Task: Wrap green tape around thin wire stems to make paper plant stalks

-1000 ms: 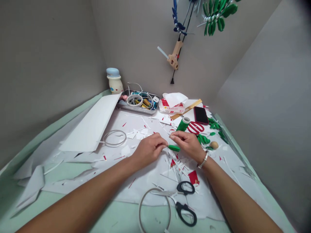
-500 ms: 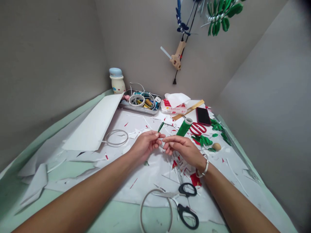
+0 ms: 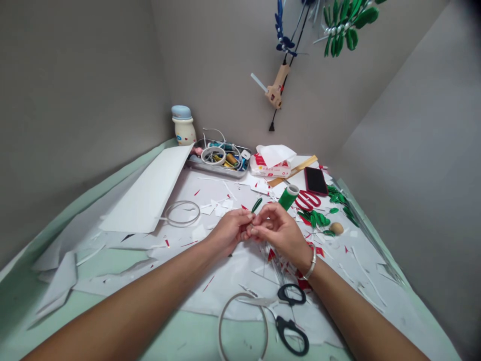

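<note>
My left hand (image 3: 231, 229) and my right hand (image 3: 280, 228) meet at the middle of the table, fingertips pinched together on a small green leaf piece (image 3: 257, 204) on a thin wire. The leaf sticks up above the fingers. A silver bracelet sits on my right wrist. Just behind the hands lies a green tape roll (image 3: 288, 196), with red scissors (image 3: 308, 200) and several green leaves (image 3: 316, 218) to its right. Thin wires and red paper scraps lie under my right hand.
Black scissors (image 3: 291, 316) and a clear ring (image 3: 242, 326) lie near the front edge. A second ring (image 3: 182, 213), white card (image 3: 145, 193), metal tray (image 3: 220, 158), tissue pack (image 3: 272, 163), phone (image 3: 315, 181) and bottle (image 3: 183, 126) stand behind. A glue gun (image 3: 276, 90) hangs on the wall.
My hands have drawn closer together and now pinch the green leaf piece jointly; the leaf turned from lying sideways by my right hand to pointing up above the fingers.
</note>
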{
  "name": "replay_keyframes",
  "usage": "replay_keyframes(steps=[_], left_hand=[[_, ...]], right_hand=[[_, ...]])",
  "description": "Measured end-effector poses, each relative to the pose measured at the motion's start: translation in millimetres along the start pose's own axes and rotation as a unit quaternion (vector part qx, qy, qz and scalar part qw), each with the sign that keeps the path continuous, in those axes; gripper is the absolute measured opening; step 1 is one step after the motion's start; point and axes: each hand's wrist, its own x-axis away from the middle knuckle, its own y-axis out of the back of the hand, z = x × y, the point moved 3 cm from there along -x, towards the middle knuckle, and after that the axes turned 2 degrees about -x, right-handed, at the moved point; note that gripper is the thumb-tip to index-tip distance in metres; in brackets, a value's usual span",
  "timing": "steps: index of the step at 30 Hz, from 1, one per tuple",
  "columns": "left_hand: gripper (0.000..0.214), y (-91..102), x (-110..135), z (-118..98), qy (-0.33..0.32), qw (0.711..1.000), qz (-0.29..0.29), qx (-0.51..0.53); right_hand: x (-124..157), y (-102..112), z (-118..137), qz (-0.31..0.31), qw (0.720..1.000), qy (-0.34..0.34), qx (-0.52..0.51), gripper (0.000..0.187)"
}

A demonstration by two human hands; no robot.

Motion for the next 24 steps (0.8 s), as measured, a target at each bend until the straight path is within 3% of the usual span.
replay_keyframes(steps=[2,5,8,10,13,17,24], left_hand=[[0.008,-1.1,0.6,-0.8,-0.008,1.0,-0.003,0.005],[0.005,-2.7,2.1,-2.3,-0.009,1.0,-0.016,0.013],[0.004,-4.0,3.5,-3.1,0.009,0.999,-0.029,0.018],[0.004,-4.5,4.0,-3.6,0.017,0.999,-0.036,0.014],[0.006,-4.4,3.8,-4.3,0.012,0.999,-0.043,0.004],[0.005,-3.6,2.8,-3.4,0.016,0.999,-0.044,-0.014],[0.004,-1.1,2.0,-3.6,0.0,0.998,-0.05,-0.044]], right_hand=[[1.0,1.1,4.4,-0.013,0.994,0.064,0.093,0.027],[4.0,4.8,15.3,-0.047,0.953,0.183,0.236,0.015],[7.9,10.0,25.5,-0.087,0.921,0.252,0.284,0.005],[9.4,12.9,29.2,-0.096,0.916,0.27,0.281,0.009],[7.2,16.9,24.8,-0.075,0.942,0.236,0.228,0.023],[-0.7,25.4,6.6,-0.067,0.986,0.13,0.08,0.035],[-6.3,37.8,-0.7,-0.124,0.989,0.037,-0.066,0.024]])
